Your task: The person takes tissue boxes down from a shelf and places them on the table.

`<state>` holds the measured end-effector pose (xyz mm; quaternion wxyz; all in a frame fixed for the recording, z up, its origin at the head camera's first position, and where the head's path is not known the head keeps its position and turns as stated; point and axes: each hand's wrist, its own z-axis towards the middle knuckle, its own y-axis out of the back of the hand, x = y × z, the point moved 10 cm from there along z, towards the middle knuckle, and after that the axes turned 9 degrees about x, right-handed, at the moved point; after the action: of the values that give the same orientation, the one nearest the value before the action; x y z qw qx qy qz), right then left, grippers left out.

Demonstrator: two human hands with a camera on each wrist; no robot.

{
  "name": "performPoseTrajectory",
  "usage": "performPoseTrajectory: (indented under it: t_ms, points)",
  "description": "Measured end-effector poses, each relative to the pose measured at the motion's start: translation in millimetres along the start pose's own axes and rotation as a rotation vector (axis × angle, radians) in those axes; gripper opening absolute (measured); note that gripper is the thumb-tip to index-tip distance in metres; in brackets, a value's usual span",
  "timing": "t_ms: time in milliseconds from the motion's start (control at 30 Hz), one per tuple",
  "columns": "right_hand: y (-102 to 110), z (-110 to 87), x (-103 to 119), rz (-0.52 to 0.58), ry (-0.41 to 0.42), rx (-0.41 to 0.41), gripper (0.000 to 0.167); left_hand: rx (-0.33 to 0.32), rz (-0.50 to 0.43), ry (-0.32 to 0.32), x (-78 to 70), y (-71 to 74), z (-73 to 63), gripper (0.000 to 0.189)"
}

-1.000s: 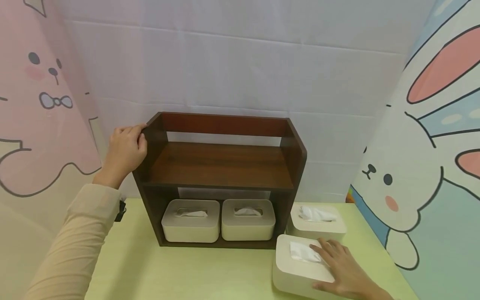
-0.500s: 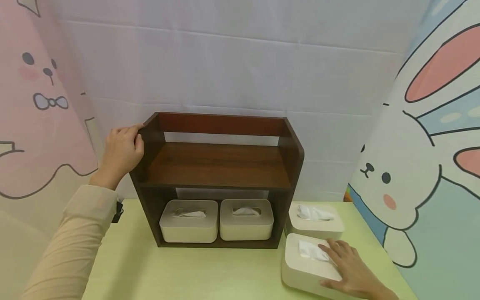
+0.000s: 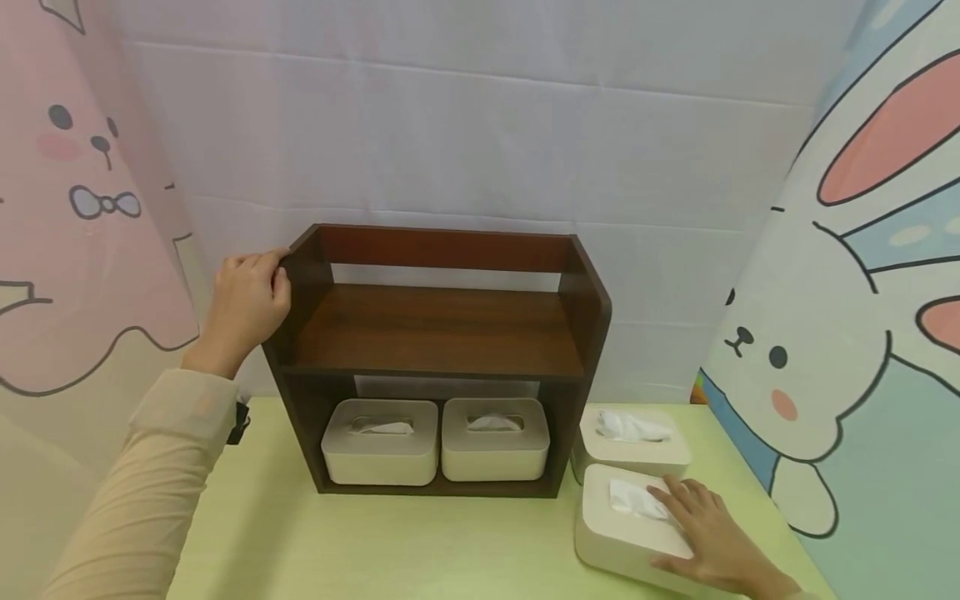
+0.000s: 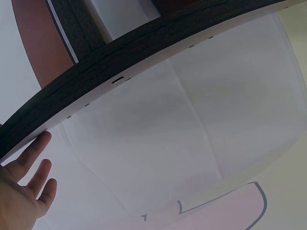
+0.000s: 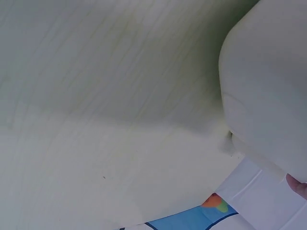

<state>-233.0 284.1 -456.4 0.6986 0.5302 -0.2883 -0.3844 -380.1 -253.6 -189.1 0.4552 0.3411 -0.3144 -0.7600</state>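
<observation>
My left hand [image 3: 249, 302] grips the upper left edge of a dark brown two-tier wooden shelf [image 3: 438, 329]. In the left wrist view, its fingers [image 4: 41, 148] lie spread by the dark side panel. At the lower right, my right hand [image 3: 705, 533] holds a cream tissue box [image 3: 630, 542], thumb at the near side and fingers over the top and far edge. A white tissue [image 3: 636, 500] pokes out of its lid. In the right wrist view, the box wall [image 5: 268, 86] fills the right side, with one fingertip [image 5: 298, 186] showing beyond it.
Two more tissue boxes, a left one [image 3: 380, 458] and a right one [image 3: 495, 458], stand side by side on the lower shelf. Another tissue box [image 3: 633, 450] stands behind the held one. Cartoon cloths [image 3: 825, 375] hang around the pale green table [image 3: 420, 550].
The right hand has shifted the held tissue box to the right, away from the shelf. The left hand stays on the shelf's edge.
</observation>
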Motion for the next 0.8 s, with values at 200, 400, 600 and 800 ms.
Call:
performPoseTrajectory:
  t_ms: [200, 400, 600, 800]
  points:
    - [-7, -0.7, -8, -0.009, -0.003, 0.044, 0.089, -0.017, 0.002, -0.012, -2.1, 2.2, -0.5, 0.034]
    - [-8, -0.4, -8, -0.001, 0.021, 0.089, 0.089, -0.031, 0.011, -0.021, -2.3, 3.6, -1.6, 0.033]
    - [-7, 0.6, -12, 0.007, 0.012, 0.142, 0.093, -0.022, 0.013, -0.012, -1.6, 4.7, -2.1, 0.034]
    - [-8, 1.1, -16, 0.027, 0.016, 0.177, 0.097, -0.015, 0.010, -0.011, -2.4, 5.5, -1.7, 0.034]
